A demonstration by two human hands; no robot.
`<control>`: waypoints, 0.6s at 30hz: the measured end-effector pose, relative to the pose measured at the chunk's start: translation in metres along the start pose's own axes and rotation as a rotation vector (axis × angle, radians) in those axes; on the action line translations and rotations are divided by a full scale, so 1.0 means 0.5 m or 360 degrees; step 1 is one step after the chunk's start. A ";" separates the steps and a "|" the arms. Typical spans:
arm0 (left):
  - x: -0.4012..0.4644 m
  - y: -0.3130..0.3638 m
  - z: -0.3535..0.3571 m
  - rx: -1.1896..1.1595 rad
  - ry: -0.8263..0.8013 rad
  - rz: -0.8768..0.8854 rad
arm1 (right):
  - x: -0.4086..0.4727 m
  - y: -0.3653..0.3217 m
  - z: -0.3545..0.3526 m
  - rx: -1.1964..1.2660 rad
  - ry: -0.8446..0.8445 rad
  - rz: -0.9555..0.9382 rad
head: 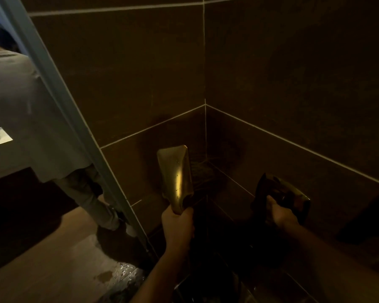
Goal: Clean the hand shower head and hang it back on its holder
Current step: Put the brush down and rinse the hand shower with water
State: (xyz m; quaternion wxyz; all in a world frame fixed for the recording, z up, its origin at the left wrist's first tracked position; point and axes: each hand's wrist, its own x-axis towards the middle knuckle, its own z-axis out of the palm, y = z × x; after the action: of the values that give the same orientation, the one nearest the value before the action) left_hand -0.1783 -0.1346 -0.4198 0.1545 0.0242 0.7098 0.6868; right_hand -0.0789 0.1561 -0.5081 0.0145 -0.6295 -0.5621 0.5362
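- Dim shower corner, dark brown wall tiles w/ pale grout lines.
- Left hand: grip wrapped tight around the handle of the hand shower head. Head is gold/brass, flat and roughly rectangular, pointing up and away toward the corner, water droplets on its back.
- Thin spray lines visible just right of the shower head, aimed at the tile corner; faint, hard to confirm.
- Shower head sits low in the corner, in front of the left wall, off any holder in view.
- Right hand: grip clamped on a dark, shiny object w/ brassy edge, near the right wall. Can't tell what it is, too dark.
- Glass door edge runs diagonally down the left side.
- Beyond the glass: another person in light grey clothes, standing on the wood-look floor.
- Wet patch and droplets on the floor by the door's bottom end.
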 end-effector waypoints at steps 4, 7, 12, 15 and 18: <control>0.001 -0.003 -0.003 0.0014 0.0031 0.0012 | 0.006 0.002 0.000 -0.0103 -0.0017 0.0048; 0.002 -0.005 -0.004 0.0010 0.0045 0.0024 | -0.024 -0.008 0.003 -0.0154 -0.0012 -0.0009; 0.005 -0.011 -0.010 0.0033 0.0036 0.0048 | -0.002 0.000 -0.008 -0.0239 0.0014 -0.0029; 0.006 -0.010 -0.012 0.0052 0.0012 0.0069 | 0.001 0.004 -0.006 -0.0407 0.0005 -0.0085; 0.006 -0.007 -0.012 0.0048 0.0003 0.0071 | -0.016 0.005 -0.003 -0.0368 0.0079 -0.0204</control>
State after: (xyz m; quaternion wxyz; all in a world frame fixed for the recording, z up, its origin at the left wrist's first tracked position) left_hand -0.1822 -0.1397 -0.4238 0.1381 0.0418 0.7195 0.6794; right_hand -0.0746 0.1503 -0.5041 -0.0102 -0.6028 -0.6587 0.4501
